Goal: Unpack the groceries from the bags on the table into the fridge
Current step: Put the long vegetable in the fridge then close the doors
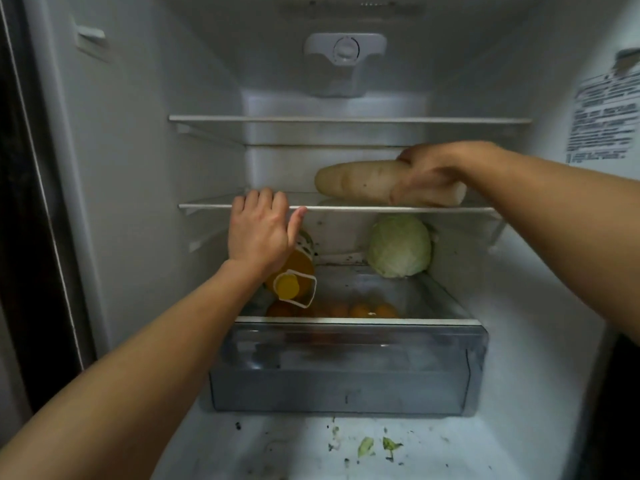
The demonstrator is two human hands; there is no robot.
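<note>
A long white radish (360,181) lies on the middle glass shelf (214,206) of the open fridge, and my right hand (433,174) is wrapped around its right half. My left hand (259,230) rests on the front edge of that shelf, fingers over the rim and thumb out. Under it stands a bottle of yellow oil (291,282) with a white handle, on the shelf below. A pale green cabbage (400,245) sits to the right on that lower shelf.
Several oranges (360,310) lie in the clear drawer (346,368) beneath the lower shelf. The top shelf (346,119) is bare. Leaf scraps and dirt (367,445) litter the fridge floor. The door frame (31,202) stands at the left.
</note>
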